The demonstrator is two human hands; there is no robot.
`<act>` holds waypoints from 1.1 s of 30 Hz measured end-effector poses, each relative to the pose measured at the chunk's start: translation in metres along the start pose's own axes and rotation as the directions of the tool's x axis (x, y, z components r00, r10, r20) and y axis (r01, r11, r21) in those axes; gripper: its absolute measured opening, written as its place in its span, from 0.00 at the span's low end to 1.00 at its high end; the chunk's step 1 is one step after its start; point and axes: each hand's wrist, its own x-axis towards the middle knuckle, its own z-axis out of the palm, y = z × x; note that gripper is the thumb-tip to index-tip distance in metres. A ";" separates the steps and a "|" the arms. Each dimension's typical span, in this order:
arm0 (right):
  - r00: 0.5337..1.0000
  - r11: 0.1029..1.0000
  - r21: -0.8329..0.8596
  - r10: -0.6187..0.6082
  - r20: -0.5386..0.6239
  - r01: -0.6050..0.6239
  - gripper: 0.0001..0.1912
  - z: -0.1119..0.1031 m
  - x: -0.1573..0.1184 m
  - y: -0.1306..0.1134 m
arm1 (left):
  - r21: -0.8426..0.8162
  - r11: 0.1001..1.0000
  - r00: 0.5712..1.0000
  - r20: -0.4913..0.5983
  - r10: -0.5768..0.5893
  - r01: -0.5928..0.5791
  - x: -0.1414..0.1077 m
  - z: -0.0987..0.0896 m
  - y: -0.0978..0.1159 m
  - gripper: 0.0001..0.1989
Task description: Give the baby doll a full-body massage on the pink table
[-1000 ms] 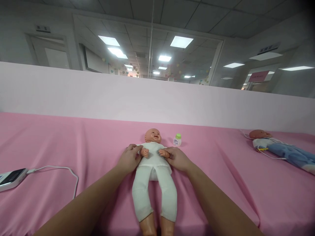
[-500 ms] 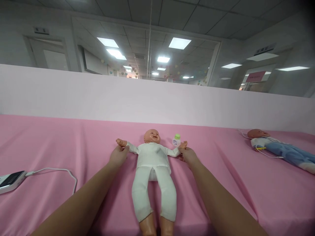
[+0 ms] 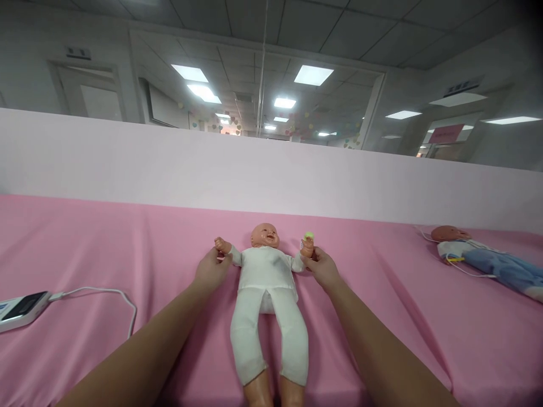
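A baby doll (image 3: 268, 271) in a white top and white trousers lies on its back on the pink cloth (image 3: 178, 237), its head toward the low wall. My left hand (image 3: 213, 267) is closed on the doll's arm at the left, near the wrist. On the other side, my right hand (image 3: 321, 267) grips the doll's other arm near the wrist. Both doll forearms are raised somewhat. A small bottle with a green cap (image 3: 309, 234) is mostly hidden behind the doll's hand at the right.
A second doll (image 3: 496, 261) in blue trousers lies at the far right with a thin white tube on it. At the left edge is a white device (image 3: 25, 310) with a cable (image 3: 99, 290). A pale low wall (image 3: 271, 178) stands behind the cloth.
Both my hands have moved inward, bringing the doll's hands closer to its body. The doll's hand at the right now covers most of the bottle. The view has shifted slightly.
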 end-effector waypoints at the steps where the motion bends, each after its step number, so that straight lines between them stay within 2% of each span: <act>1: 1.000 1.000 -0.001 -0.018 0.019 0.018 0.25 0.002 -0.003 -0.005 | -0.010 1.000 1.000 0.025 0.017 -0.017 -0.001 0.001 0.001 0.15; 6: 0.987 0.997 -0.046 -0.056 0.148 0.064 0.26 0.008 -0.020 -0.033 | 0.059 0.987 0.987 0.074 0.143 -0.148 -0.009 0.009 0.008 0.19; 9: 0.953 0.982 -0.098 -0.128 0.276 0.161 0.24 0.011 -0.027 -0.046 | 0.115 0.967 0.969 0.129 0.212 -0.227 -0.014 0.014 0.014 0.20; 12: 0.906 0.937 -0.189 -0.208 0.370 0.293 0.23 0.013 -0.030 -0.052 | 0.173 0.951 0.958 0.172 0.228 -0.257 -0.018 0.016 0.019 0.21; 15: 0.895 0.910 -0.239 -0.234 0.380 0.339 0.23 0.014 -0.029 -0.051 | 0.189 0.948 0.959 0.175 0.225 -0.257 -0.019 0.016 0.021 0.22; 18: 0.924 0.939 -0.213 -0.190 0.332 0.270 0.22 0.015 -0.027 -0.048 | 0.164 0.957 0.963 0.168 0.210 -0.238 -0.018 0.015 0.019 0.22; 21: 0.971 0.978 -0.170 -0.080 0.224 0.119 0.22 0.013 -0.024 -0.043 | 0.112 0.971 0.970 0.139 0.197 -0.213 -0.015 0.016 0.014 0.21; 25: 0.990 0.998 -0.058 0.040 0.132 -0.033 0.21 0.006 -0.015 -0.031 | 0.028 0.993 0.987 0.116 0.112 -0.116 -0.008 0.013 0.009 0.21; 29: 0.989 0.989 -0.017 0.150 0.003 -0.150 0.17 -0.002 -0.001 -0.008 | -0.105 0.991 0.991 0.113 -0.065 0.077 0.001 0.005 0.004 0.17; 33: 0.964 0.966 0.024 0.257 -0.070 -0.256 0.15 -0.012 0.008 0.013 | -0.205 0.935 0.957 0.088 -0.278 0.290 0.008 -0.002 -0.005 0.17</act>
